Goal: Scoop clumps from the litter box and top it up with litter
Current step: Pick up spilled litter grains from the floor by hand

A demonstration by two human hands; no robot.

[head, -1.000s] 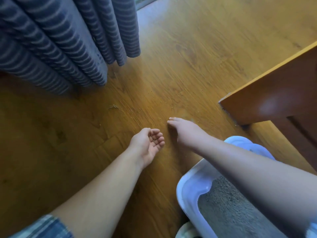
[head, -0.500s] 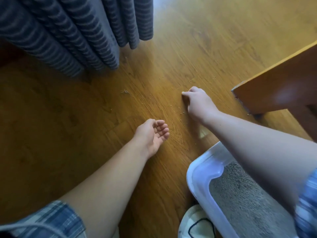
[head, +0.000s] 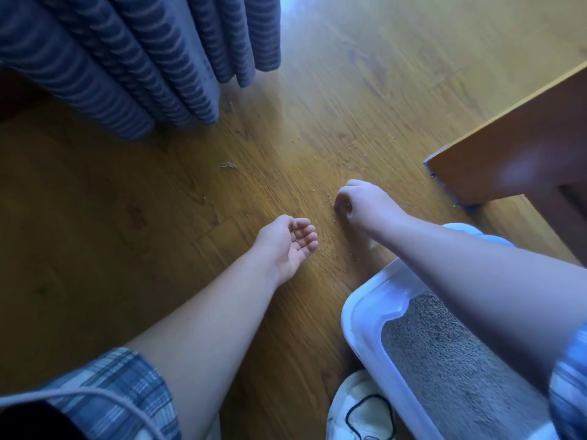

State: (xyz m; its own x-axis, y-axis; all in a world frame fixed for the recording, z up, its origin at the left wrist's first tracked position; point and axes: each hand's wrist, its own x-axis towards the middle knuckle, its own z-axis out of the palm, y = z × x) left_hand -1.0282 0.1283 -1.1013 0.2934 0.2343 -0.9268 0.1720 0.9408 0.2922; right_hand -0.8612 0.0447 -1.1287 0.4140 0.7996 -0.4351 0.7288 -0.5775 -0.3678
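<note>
Right hand (head: 362,204), fingers curled, apparently pinched scattered tan litter grains (head: 327,196); left hand (head: 286,246) lay palm-up, fingers relaxed, as receptacle.

There is one camera, worn on the person's head. It looks forward and down at the brown wooden floor (head: 349,90), quite near. The left hand (head: 286,242) and the right hand (head: 365,204) sit near the middle. The white plastic litter box (head: 359,312) is cut off at the bottom right. The blue striped curtain (head: 127,58) fills the top left.
</note>
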